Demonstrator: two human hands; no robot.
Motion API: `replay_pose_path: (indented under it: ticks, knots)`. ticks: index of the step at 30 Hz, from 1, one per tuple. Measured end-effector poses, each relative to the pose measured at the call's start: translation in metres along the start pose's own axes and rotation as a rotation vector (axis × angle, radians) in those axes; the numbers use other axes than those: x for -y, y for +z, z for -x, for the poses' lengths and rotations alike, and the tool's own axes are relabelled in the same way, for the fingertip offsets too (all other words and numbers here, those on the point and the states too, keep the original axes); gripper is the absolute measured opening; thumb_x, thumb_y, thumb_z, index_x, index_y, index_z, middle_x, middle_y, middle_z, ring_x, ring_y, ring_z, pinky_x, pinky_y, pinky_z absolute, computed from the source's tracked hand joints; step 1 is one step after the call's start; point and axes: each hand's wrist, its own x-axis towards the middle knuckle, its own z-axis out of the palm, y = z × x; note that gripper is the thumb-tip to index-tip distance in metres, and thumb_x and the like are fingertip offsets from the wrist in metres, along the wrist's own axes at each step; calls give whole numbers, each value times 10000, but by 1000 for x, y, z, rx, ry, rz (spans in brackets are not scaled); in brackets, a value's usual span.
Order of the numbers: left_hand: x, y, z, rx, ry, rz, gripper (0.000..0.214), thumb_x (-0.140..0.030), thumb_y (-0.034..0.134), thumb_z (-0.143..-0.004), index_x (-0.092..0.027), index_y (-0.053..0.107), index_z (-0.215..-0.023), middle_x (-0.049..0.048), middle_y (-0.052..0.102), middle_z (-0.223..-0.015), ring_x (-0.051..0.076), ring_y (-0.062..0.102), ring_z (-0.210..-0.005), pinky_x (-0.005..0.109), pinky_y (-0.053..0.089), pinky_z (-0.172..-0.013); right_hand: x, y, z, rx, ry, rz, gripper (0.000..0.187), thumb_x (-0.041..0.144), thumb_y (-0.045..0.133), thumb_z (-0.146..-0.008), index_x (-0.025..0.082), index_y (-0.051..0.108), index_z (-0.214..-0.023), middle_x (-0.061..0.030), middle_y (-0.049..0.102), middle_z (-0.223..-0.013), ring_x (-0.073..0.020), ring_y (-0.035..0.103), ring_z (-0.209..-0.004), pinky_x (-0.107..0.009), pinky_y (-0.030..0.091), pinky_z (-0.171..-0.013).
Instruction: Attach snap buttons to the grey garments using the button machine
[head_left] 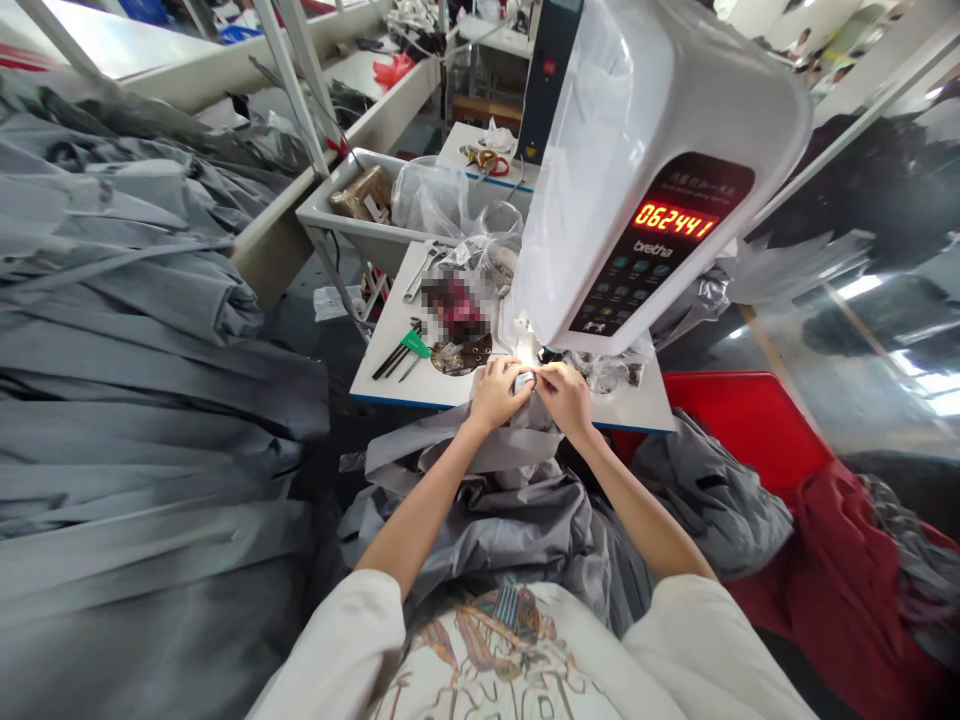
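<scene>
Two hands pinch a small fold of grey fabric (523, 381) at the front edge of a white sewing table (390, 382), the left hand (495, 395) and right hand (566, 398) nearly touching, just below the sewing machine head (660, 190). Loose grey cloth (480, 500) hangs off that edge.

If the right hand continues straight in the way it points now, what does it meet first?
The right hand first meets the fold of grey cloth at its fingertips, and seems to touch it already. Beyond lies the head of the bretha sewing machine, though depth is unclear.
</scene>
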Motion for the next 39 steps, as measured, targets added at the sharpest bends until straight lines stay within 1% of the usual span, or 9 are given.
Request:
replay_pose_path:
  ticks: [11,15,21,25,29,32,35,37,39]
  knots:
    - [0,-1,0,3,-4,9,232,-336,573,-864,-251,637,-1070,43,566,-1193,213,500,-1121,343,384,-984,2,-5,20,52,-117,91,349,210,382,-943,232,608,-1208,-73,643,-1148,-226,562,-1072,-376,413,-931]
    - [0,-1,1,-2,2,8,243,-350,570,-867,-253,637,-1080,42,567,-1193,213,500,-1118,344,379,-987,3,-5,17,-35,-64,-30,297,227,399,-930,234,643,-1100,-65,655,-1084,-208,579,-1035,-363,438,-919]
    - [1,0,0,10,-11,10,237,-357,566,-868,-258,640,-1071,42,568,-1192,214,501,-1121,349,379,-984,4,3,0,-123,139,-327,220,367,488,-875,194,625,-867,-75,628,-936,-179,591,-858,-297,506,-728]
    - [1,1,0,0,-6,7,220,-340,572,-862,-261,645,-1054,34,572,-1184,211,504,-1111,347,381,-983,1,9,-3,-121,135,-366,221,382,521,-846,191,606,-775,-66,615,-880,-179,586,-839,-302,501,-732]
    - [2,1,0,-3,-1,8,222,-345,582,-855,-265,646,-1052,36,572,-1179,215,509,-1103,347,391,-973,-1,11,1,-144,136,-380,244,411,524,-841,189,626,-818,-83,631,-929,-193,591,-912,-321,485,-819]
    - [2,2,-1,-4,-7,3,232,-368,591,-851,-270,648,-1053,36,571,-1179,214,514,-1102,351,392,-972,-2,10,6,-197,317,-393,325,455,450,-861,185,619,-922,-94,645,-1003,-200,594,-953,-323,474,-834]
    - [1,2,-1,3,-9,-4,235,-374,596,-847,-273,649,-1051,33,568,-1182,214,517,-1101,352,395,-972,-4,11,7,-120,584,-357,379,522,425,-843,189,601,-890,-61,667,-880,-199,607,-814,-309,465,-745]
    - [1,2,-2,9,-10,-9,233,-377,593,-848,-271,650,-1048,35,567,-1186,218,516,-1104,354,399,-968,-6,12,5,-29,646,-299,366,544,468,-804,199,586,-776,-30,654,-770,-192,588,-741,-292,441,-700]
    - [2,2,-2,10,-11,-15,232,-378,594,-847,-268,650,-1043,39,570,-1186,224,515,-1107,359,404,-961,-8,14,3,-3,620,-275,340,528,500,-780,202,564,-704,-16,642,-736,-182,574,-732,-276,424,-695]
